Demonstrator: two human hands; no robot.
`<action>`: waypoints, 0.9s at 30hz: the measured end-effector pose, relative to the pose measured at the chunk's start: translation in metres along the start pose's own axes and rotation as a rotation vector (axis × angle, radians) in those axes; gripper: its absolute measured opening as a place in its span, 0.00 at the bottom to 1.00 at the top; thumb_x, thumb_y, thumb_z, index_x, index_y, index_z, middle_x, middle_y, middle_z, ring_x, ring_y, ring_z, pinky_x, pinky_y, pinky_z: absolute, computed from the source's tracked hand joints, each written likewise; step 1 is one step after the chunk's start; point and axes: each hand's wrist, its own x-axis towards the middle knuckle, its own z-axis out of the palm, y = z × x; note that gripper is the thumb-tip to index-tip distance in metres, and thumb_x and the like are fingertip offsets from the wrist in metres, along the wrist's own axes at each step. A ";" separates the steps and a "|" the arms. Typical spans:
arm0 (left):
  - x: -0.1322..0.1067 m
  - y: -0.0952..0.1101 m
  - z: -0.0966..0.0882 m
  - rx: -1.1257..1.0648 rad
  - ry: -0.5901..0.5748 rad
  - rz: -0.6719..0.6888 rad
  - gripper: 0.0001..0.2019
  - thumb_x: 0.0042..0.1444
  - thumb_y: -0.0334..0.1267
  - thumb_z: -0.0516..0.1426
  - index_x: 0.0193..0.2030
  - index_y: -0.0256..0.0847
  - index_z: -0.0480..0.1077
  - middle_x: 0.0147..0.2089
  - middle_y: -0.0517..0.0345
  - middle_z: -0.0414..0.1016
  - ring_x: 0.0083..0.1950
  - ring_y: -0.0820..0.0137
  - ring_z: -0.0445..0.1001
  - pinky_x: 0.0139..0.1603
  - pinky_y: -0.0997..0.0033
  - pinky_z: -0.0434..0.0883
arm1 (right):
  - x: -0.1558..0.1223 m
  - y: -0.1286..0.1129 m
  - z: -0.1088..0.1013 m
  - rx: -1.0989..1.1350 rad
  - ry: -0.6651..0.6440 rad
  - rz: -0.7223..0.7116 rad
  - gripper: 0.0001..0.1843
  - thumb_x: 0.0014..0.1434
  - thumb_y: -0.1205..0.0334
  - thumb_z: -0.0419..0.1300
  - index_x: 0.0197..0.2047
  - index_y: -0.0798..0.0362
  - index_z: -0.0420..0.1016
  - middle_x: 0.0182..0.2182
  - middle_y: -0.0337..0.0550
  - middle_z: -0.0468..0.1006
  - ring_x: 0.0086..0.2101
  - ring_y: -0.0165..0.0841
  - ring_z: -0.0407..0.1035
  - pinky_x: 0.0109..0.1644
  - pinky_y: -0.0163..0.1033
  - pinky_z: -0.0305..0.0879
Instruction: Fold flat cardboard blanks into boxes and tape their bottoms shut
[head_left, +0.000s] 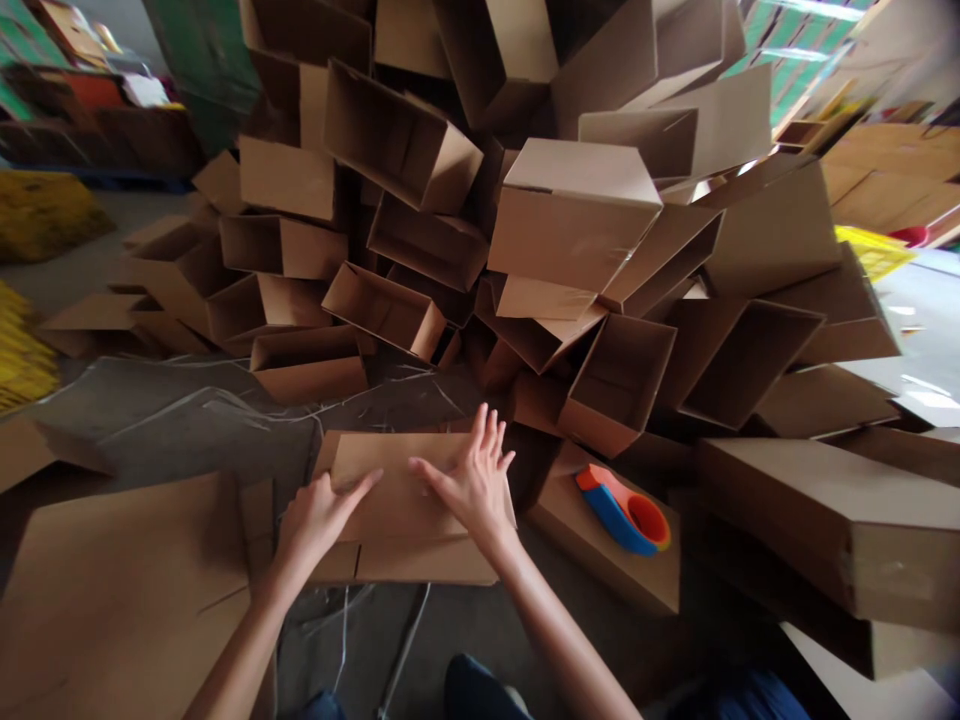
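Note:
A brown cardboard box point(390, 540) lies on the floor in front of me with its flaps folded over. My right hand point(474, 482) lies flat on its top flap, fingers spread and stretched out. My left hand point(319, 515) rests at the box's left edge, fingers pointing toward the flap and loosely extended; it holds nothing. A blue and orange tape dispenser point(624, 510) sits on another cardboard box point(600, 550) just right of my right hand.
A tall heap of assembled open cardboard boxes point(525, 230) fills the view ahead. Flat cardboard sheets point(127, 590) lie at the left, closed boxes point(825, 520) at the right. Yellow items point(37, 210) sit far left. Plastic straps point(397, 650) lie on the floor.

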 end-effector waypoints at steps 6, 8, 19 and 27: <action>0.000 0.004 0.002 0.136 -0.015 0.041 0.45 0.50 0.76 0.48 0.44 0.30 0.77 0.45 0.23 0.81 0.51 0.36 0.79 0.45 0.54 0.71 | 0.003 -0.011 0.020 -0.134 -0.002 -0.092 0.62 0.57 0.29 0.55 0.77 0.58 0.28 0.75 0.62 0.35 0.73 0.55 0.21 0.67 0.79 0.25; -0.001 0.005 0.002 0.135 -0.022 0.035 0.44 0.49 0.76 0.48 0.45 0.30 0.77 0.46 0.23 0.81 0.51 0.36 0.79 0.44 0.54 0.71 | 0.005 -0.005 0.020 -0.130 -0.004 -0.102 0.61 0.58 0.30 0.55 0.77 0.57 0.28 0.75 0.61 0.36 0.73 0.54 0.21 0.68 0.77 0.26; 0.003 0.010 0.002 0.159 -0.043 0.002 0.47 0.49 0.75 0.48 0.48 0.27 0.76 0.48 0.21 0.80 0.53 0.35 0.78 0.47 0.52 0.71 | 0.013 0.006 0.017 -0.124 -0.046 -0.034 0.60 0.58 0.33 0.57 0.77 0.56 0.31 0.75 0.62 0.37 0.73 0.55 0.23 0.69 0.76 0.27; 0.006 0.012 -0.003 0.105 -0.055 0.031 0.44 0.48 0.75 0.50 0.46 0.30 0.77 0.48 0.24 0.81 0.54 0.36 0.78 0.46 0.54 0.71 | 0.011 0.018 -0.007 -0.126 0.046 -0.059 0.62 0.57 0.33 0.57 0.77 0.56 0.26 0.75 0.62 0.35 0.73 0.55 0.20 0.67 0.78 0.26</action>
